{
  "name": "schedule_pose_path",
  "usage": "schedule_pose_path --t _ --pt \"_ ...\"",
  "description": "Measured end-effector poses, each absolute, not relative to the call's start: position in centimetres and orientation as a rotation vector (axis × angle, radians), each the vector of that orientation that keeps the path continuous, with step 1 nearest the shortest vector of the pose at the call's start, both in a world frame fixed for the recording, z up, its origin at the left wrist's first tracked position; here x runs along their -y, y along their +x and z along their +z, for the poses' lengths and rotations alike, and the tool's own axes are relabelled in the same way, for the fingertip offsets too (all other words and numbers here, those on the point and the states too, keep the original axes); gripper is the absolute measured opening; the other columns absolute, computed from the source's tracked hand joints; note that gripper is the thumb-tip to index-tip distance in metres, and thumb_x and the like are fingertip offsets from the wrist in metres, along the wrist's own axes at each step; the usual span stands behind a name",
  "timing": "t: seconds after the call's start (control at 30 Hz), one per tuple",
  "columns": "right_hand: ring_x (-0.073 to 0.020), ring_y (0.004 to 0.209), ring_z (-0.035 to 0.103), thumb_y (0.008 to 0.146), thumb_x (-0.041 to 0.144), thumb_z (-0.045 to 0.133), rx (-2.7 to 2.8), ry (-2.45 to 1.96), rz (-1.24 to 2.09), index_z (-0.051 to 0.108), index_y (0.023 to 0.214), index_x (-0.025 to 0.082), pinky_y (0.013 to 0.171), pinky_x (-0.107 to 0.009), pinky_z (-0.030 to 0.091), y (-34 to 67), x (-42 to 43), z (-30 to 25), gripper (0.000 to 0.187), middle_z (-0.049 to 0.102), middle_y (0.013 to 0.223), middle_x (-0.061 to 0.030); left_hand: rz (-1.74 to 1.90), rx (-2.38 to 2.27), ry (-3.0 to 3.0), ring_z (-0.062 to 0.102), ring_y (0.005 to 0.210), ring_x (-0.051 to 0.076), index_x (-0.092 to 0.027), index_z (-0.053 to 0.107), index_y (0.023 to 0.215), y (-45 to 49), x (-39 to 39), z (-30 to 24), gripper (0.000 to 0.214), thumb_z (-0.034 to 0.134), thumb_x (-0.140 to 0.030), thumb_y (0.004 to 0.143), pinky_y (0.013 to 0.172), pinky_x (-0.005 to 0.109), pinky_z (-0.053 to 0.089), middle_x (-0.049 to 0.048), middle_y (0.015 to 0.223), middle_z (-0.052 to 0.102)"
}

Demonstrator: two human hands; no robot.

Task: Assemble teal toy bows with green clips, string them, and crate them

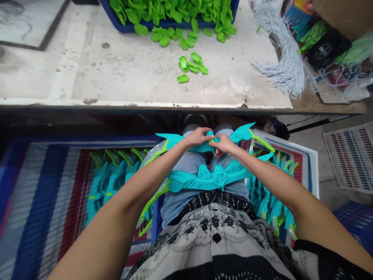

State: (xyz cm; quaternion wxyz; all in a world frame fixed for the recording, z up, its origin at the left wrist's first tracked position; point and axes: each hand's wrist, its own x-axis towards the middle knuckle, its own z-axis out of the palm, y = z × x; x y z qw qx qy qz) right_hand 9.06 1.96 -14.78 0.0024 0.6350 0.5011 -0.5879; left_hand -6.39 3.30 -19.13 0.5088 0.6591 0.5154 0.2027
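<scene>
Across my knees lies a teal plastic toy bow (201,147) with pale green arms at its ends. My left hand (200,136) grips it near its middle, fingers curled over the top. My right hand (223,144) is closed on the same bow just to the right, thumb pressed at the centre. A bit of green shows between the thumbs, too small to make out fully. Nearer to me a second teal bow (198,182) rests on my lap, its two raised blocks facing up; neither hand touches it.
On the worktable (122,77) ahead lie several loose green plastic pieces (192,67) before a blue bin (122,26) heaped with more. White cords (287,62) hang at the right. More teal bows stand in a left crate (113,179) and a right crate (268,194).
</scene>
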Motion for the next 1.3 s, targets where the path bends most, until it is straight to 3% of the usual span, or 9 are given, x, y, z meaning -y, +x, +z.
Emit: schedule_pose_path --t 0.27,0.37,0.47,0.57,0.67,0.77,0.93,1.1,1.3 --pt "-0.0191 0.047 0.064 0.087 0.034 0.064 -1.837 1.823 -1.511 0.06 0.105 0.013 0.047 -0.023 0.048 10.0 -2.8 -13.8 0.027 0.056 0.04 0.0032 0.46 -1.352 1.656 0.064 0.1 0.023 -0.009 0.062 0.122 -6.0 -3.3 -18.7 0.047 0.056 -0.035 0.082 0.088 0.031 0.05 0.0104 0.112 0.069" --pt "-0.0221 0.068 0.069 0.088 0.032 0.059 -2.227 1.706 -0.893 0.069 0.09 0.018 0.061 -0.027 0.05 9.2 -4.3 -11.4 0.017 0.071 0.067 -0.0059 0.503 -1.527 1.811 0.06 0.112 0.026 -0.011 0.058 0.127 -5.4 -1.6 -18.1 0.045 0.055 -0.031 0.086 0.097 0.036 0.047 0.0142 0.121 0.065" --pt "-0.0257 0.093 0.066 0.095 0.028 0.045 -2.662 1.787 -0.382 0.069 0.106 0.022 0.078 -0.034 0.049 6.5 -7.5 -9.1 0.027 0.073 0.096 -0.0086 0.535 -1.627 2.078 0.053 0.123 0.03 -0.015 0.057 0.126 -4.2 1.1 -17.7 0.04 0.056 -0.031 0.088 0.102 0.044 0.044 0.0172 0.132 0.056" --pt "-0.0285 0.111 0.056 0.095 0.023 0.045 -3.009 1.616 -0.204 0.062 0.122 0.019 0.091 -0.04 0.046 2.5 -12.0 -8.5 0.032 0.065 0.117 -0.0124 0.361 -1.554 2.314 0.039 0.135 0.039 -0.012 0.047 0.135 -3.3 3.1 -17.9 0.065 0.07 -0.035 0.078 0.104 0.053 0.04 0.0251 0.147 0.039" --pt "-0.0306 0.118 0.046 0.091 0.018 0.051 -3.099 1.431 -0.209 0.063 0.118 0.016 0.097 -0.045 0.041 -1.3 -16.4 -9.3 0.03 0.056 0.13 -0.014 0.18 -1.518 2.414 0.036 0.138 0.038 -0.013 0.037 0.142 -3.4 3.1 -17.9 0.067 0.064 -0.024 0.083 0.1 0.051 0.043 0.0259 0.152 0.032" --pt "-0.0296 0.116 0.046 0.09 0.014 0.049 -3.092 1.396 -0.276 0.066 0.107 0.013 0.1 -0.045 0.039 -3.2 -18.6 -10.1 0.023 0.058 0.124 -0.0143 0.135 -1.512 2.377 0.052 0.124 0.029 -0.015 0.041 0.139 -4.6 1.3 -17.2 0.05 0.045 -0.012 0.089 0.092 0.041 0.049 0.0201 0.143 0.047" --pt "-0.0227 0.102 0.055 0.091 0.016 0.048 -3.272 1.356 -0.667 0.062 0.106 0.012 0.093 -0.036 0.042 0.3 -15.9 -9.2 0.021 0.063 0.107 -0.0108 0.191 -1.364 2.189 0.063 0.101 0.026 -0.014 0.059 0.12 -7.2 -3.4 -15.3 0.046 0.068 -0.031 0.078 0.087 0.034 0.049 0.0134 0.112 0.066" --pt "-0.0144 0.076 0.059 0.087 0.026 0.059 -2.988 1.315 -1.269 0.058 0.114 0.017 0.073 -0.025 0.046 9.9 -9.3 -7.6 0.029 0.065 0.081 0.0006 0.264 -1.141 1.951 0.063 0.086 0.021 -0.014 0.068 0.103 -8.7 -7.3 -15.2 0.043 0.071 -0.042 0.07 0.077 0.027 0.046 0.0039 0.092 0.069" --pt "-0.0184 0.092 0.064 0.086 0.016 0.059 -2.891 1.233 -1.061 0.067 0.106 0.019 0.084 -0.03 0.048 14.6 -5.2 -11.5 0.022 0.07 0.101 -0.0072 0.253 -0.964 1.783 0.06 0.076 0.018 -0.014 0.07 0.09 -8.3 -8.4 -15.5 0.04 0.063 -0.049 0.071 0.069 0.025 0.043 0.0026 0.081 0.069"
